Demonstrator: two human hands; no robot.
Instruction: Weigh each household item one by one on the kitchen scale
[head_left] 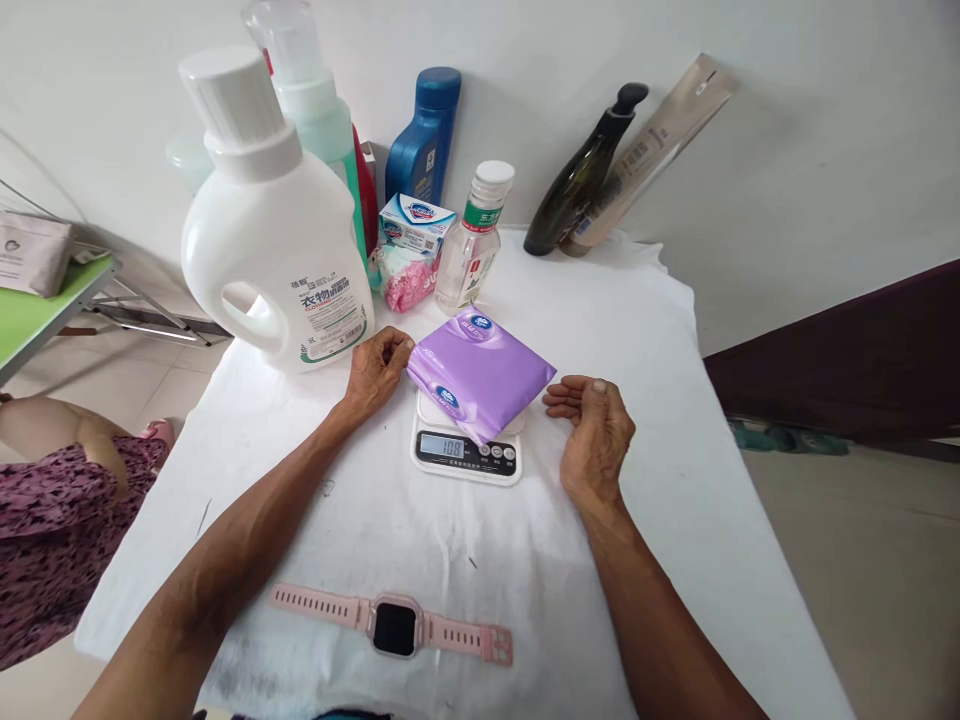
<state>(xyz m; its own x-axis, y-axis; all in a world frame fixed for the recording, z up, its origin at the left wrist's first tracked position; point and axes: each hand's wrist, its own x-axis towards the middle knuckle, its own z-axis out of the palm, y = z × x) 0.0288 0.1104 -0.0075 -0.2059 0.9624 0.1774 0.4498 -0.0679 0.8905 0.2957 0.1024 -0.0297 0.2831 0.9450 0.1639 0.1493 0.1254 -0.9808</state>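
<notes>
A purple tissue packet [484, 372] rests at a slant on a white digital kitchen scale [466, 467], hiding most of its platform. The scale's display reads 108. My left hand [379, 368] is at the packet's left corner with its fingers curled in; nothing shows inside them, and whether it touches the packet is hard to tell. Just right of the packet, my right hand [595, 432] is apart from it, with fingers stretched toward it and holding nothing. Nearer to me, a pink smartwatch [394, 626] lies flat on the white cloth.
Behind my left hand stand a large white detergent bottle [274, 225], a boxed soap [415, 222] and a clear plastic bottle [471, 250]. A blue bottle [425, 140], a dark pump bottle [581, 175] and a beige tube [652, 155] are by the wall. Someone in patterned clothing [67, 540] is at left.
</notes>
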